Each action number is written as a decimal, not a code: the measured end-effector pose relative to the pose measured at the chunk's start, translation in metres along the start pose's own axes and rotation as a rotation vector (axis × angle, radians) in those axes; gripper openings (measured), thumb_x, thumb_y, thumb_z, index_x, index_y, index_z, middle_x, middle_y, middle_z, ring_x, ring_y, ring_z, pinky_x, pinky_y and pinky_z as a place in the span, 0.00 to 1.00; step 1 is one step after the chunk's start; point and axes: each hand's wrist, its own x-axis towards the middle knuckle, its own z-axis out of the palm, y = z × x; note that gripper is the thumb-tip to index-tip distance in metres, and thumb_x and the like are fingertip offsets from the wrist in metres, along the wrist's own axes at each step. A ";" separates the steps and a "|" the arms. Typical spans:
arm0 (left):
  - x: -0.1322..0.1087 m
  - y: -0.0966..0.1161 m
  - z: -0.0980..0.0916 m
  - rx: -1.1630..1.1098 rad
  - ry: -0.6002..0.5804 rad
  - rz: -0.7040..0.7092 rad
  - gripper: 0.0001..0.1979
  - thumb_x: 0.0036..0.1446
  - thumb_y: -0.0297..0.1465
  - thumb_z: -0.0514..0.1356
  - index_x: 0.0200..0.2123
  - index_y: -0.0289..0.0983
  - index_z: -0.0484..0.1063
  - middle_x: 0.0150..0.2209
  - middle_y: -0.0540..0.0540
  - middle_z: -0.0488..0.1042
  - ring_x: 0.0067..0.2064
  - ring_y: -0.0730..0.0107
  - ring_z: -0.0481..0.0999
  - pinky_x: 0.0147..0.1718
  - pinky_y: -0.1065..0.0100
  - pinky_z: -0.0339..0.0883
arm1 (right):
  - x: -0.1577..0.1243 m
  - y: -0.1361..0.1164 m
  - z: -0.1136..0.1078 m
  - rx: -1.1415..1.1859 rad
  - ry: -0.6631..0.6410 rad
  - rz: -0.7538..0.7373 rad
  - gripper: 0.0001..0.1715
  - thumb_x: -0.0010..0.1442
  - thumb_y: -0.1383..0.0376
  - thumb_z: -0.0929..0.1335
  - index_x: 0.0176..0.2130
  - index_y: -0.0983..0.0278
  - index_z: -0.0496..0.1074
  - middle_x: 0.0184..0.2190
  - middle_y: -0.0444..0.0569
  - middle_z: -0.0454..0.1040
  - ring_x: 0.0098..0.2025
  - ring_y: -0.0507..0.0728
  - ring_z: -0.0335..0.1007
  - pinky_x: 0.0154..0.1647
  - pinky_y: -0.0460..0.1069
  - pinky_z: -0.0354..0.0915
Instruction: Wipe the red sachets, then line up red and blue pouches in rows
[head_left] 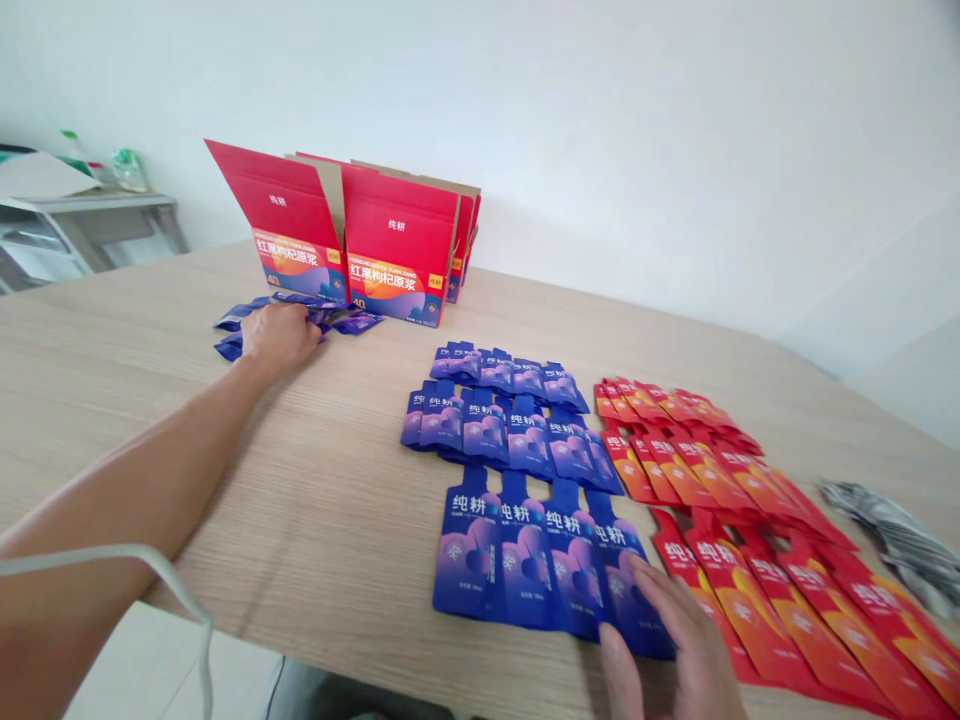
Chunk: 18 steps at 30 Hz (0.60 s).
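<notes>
My left hand (279,338) reaches to a loose pile of blue pouches (358,322) in front of the boxes, its fingers curled down on them. My right hand (679,645), thumb and fingers apart, lies by the lower right pouch of the nearest row of blue pouches (469,560). Behind that row lie two more rows of blue pouches (484,425), overlapping one another. To their right, red pouches (757,600) are laid out in three overlapping rows.
Open red boxes (397,245) stand at the back of the wooden table (315,480). A striped cloth-like item (896,540) lies at the right edge. A white cable (150,555) crosses my left forearm. Another desk (97,205) stands at the far left.
</notes>
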 end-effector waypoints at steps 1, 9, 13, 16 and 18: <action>0.000 -0.001 -0.004 -0.007 0.011 -0.031 0.26 0.75 0.38 0.47 0.50 0.25 0.78 0.43 0.43 0.81 0.40 0.67 0.74 0.41 0.69 0.60 | 0.000 0.000 0.000 0.003 0.007 -0.003 0.30 0.74 0.49 0.66 0.67 0.61 0.67 0.59 0.60 0.77 0.58 0.73 0.76 0.60 0.69 0.72; -0.063 0.000 -0.043 -0.519 -0.026 -0.305 0.11 0.58 0.37 0.59 0.28 0.37 0.71 0.23 0.54 0.73 0.30 0.70 0.70 0.30 0.72 0.56 | 0.001 0.007 -0.002 0.035 0.022 -0.122 0.27 0.73 0.54 0.69 0.65 0.63 0.67 0.59 0.63 0.76 0.60 0.72 0.74 0.63 0.70 0.70; -0.138 0.002 -0.042 -0.806 -0.138 -0.383 0.09 0.50 0.38 0.62 0.30 0.39 0.72 0.23 0.53 0.78 0.30 0.66 0.77 0.32 0.71 0.62 | 0.005 0.001 -0.005 0.054 0.044 -0.117 0.25 0.73 0.54 0.69 0.62 0.63 0.69 0.57 0.63 0.76 0.60 0.72 0.74 0.63 0.72 0.68; -0.185 0.001 -0.031 -0.903 -0.238 -0.389 0.17 0.47 0.47 0.62 0.34 0.41 0.72 0.22 0.52 0.78 0.27 0.62 0.78 0.29 0.68 0.63 | 0.010 -0.006 -0.008 0.065 0.047 -0.134 0.24 0.73 0.55 0.69 0.62 0.63 0.69 0.57 0.63 0.75 0.60 0.72 0.73 0.63 0.72 0.67; -0.207 0.001 -0.025 -0.963 -0.291 -0.368 0.22 0.47 0.51 0.62 0.38 0.43 0.70 0.21 0.53 0.76 0.25 0.60 0.77 0.26 0.68 0.62 | 0.012 -0.009 -0.008 0.071 0.044 -0.138 0.23 0.73 0.56 0.69 0.62 0.63 0.68 0.57 0.63 0.75 0.60 0.71 0.72 0.63 0.72 0.67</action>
